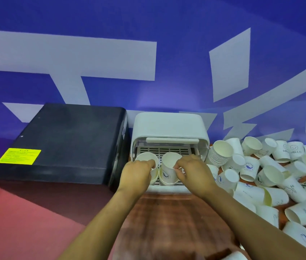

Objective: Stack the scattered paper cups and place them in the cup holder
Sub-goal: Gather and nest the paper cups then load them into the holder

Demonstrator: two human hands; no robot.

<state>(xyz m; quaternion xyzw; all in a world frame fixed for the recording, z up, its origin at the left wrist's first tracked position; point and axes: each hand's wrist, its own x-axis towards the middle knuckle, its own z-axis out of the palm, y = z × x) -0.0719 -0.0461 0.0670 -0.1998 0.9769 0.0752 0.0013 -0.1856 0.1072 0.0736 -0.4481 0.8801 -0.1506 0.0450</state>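
Over the wooden worktop point(167, 218), the left hand point(136, 175) pinches the rim of one cup stack point(145, 160); the right hand point(193, 171) pinches the neighbouring cup stack point(169, 166). Both stacks sit inside the white cup holder point(169, 126). Scattered cups point(272, 177) lie to the right.

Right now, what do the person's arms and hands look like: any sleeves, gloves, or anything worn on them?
Both arms are bare as far as the picture shows, with no sleeve in sight. The left hand and the right hand wear no gloves, and no watch, band or ring shows on either. No cables, straps or markings show on the forearms.
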